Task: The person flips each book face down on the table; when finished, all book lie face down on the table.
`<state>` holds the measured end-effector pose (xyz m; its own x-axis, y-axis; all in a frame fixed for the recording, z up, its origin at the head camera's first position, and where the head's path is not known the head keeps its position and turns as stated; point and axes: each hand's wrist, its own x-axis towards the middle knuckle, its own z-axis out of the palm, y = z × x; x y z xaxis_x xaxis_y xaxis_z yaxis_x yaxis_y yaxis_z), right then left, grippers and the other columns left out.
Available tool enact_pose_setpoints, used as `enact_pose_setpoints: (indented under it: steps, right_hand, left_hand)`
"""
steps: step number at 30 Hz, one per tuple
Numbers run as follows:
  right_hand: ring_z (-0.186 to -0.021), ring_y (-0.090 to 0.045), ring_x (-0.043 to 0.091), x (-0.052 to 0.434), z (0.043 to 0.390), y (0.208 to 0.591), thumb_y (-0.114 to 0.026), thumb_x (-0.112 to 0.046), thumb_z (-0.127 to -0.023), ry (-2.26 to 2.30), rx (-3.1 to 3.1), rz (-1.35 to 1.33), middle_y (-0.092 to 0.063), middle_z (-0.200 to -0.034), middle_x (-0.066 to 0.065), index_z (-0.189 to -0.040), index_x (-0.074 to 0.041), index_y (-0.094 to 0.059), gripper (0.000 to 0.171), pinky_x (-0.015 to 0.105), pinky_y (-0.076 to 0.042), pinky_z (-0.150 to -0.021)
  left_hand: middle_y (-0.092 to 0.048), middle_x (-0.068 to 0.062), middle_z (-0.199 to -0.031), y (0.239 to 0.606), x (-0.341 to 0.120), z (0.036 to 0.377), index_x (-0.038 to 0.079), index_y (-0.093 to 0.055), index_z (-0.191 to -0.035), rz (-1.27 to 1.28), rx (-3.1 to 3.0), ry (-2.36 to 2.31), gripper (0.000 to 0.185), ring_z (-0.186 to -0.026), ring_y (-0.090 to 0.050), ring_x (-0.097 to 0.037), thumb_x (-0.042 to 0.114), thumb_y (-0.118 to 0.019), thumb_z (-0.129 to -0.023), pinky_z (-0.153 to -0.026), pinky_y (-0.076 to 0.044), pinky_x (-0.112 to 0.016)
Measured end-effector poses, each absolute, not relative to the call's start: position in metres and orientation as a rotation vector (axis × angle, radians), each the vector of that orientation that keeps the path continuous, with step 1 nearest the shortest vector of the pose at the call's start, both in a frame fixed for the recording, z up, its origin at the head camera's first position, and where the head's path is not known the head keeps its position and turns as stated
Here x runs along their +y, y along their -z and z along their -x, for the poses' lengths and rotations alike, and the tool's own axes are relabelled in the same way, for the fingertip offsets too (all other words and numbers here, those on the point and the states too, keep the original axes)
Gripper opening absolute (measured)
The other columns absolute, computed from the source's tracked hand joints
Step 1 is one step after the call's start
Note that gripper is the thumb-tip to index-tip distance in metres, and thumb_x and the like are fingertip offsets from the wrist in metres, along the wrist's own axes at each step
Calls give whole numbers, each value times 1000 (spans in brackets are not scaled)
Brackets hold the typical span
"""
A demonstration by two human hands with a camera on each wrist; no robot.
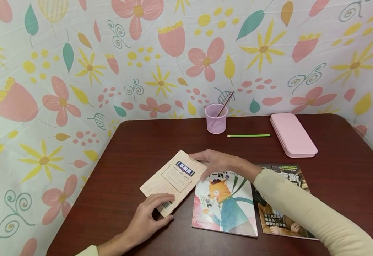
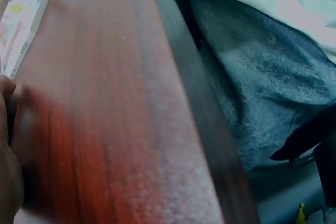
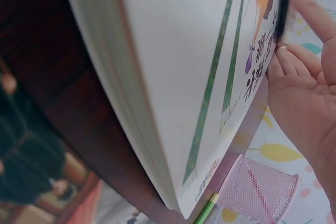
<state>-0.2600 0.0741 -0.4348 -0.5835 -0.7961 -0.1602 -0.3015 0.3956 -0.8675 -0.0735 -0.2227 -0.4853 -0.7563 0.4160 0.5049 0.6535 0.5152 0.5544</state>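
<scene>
Both hands reposition the tan book (image 1: 173, 179): left hand (image 1: 149, 215) flat at its 6 o'clock corner, right hand (image 1: 216, 161) fingers extended at 1 o'clock. Judged next: slide it square beside the fox book (image 1: 226, 208).

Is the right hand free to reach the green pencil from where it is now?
Probably yes. The right hand rests on the beige book, and only bare table lies between it and the green pencil; the cup stands aside.

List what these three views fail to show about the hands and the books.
- Head view: the right hand covers the top edge of the fox book; its sleeve hides part of the dark book.
- Left wrist view: the left hand is cut off by the frame edge and blurred.
- Tan book: print too small to read.
</scene>
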Motion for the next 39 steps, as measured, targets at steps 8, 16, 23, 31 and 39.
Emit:
enact_pose_setpoints:
  steps: [8, 16, 23, 31, 39]
  right_hand:
    - [-149, -46, 28, 73, 259, 434, -91, 1, -81, 1123, 2164, 898, -52, -159, 11, -159, -5, -49, 88, 43, -41, -119]
    - [-144, -54, 28, 72, 259, 437, -91, -2, -81, 1112, 2242, 865, -59, -152, 11, -154, -4, -56, 81, 41, -45, -116]
    - [-142, -55, 32, 75, 258, 437, -88, 4, -83, 1171, 2240, 867, -63, -147, 13, -149, 0, -59, 73, 40, -51, -110]
    - [-133, -64, 31, 73, 259, 439, -86, 4, -85, 1179, 2335, 917, -68, -141, 13, -143, 0, -66, 62, 40, -55, -104]
    - [-117, -73, 27, 72, 260, 443, -86, 5, -85, 1212, 2433, 946, -76, -126, 12, -132, 1, -73, 48, 36, -60, -96]
  left_hand:
    - [-70, 1, -134, 485, -224, 74, 13, -70, -134, 914, -2481, 1017, 58, -123, -64, -19, 12, -93, -81, -107, -42, -17]
    - [-69, 4, -137, 477, -241, 88, 15, -68, -140, 849, -2552, 1131, 54, -128, -63, -17, 11, -87, -90, -107, -46, -19]
    - [-59, 1, -151, 459, -272, 115, 16, -57, -154, 762, -2685, 1108, 75, -139, -55, -22, 14, -91, -87, -112, -40, -19]
    - [-54, -3, -156, 458, -297, 130, 19, -42, -165, 707, -2910, 998, 97, -135, -56, -21, 25, -94, -83, -106, -50, -42]
    - [-62, -3, -137, 460, -302, 133, 20, -43, -165, 687, -2963, 981, 98, -115, -58, -17, 31, -95, -82, -91, -52, -35]
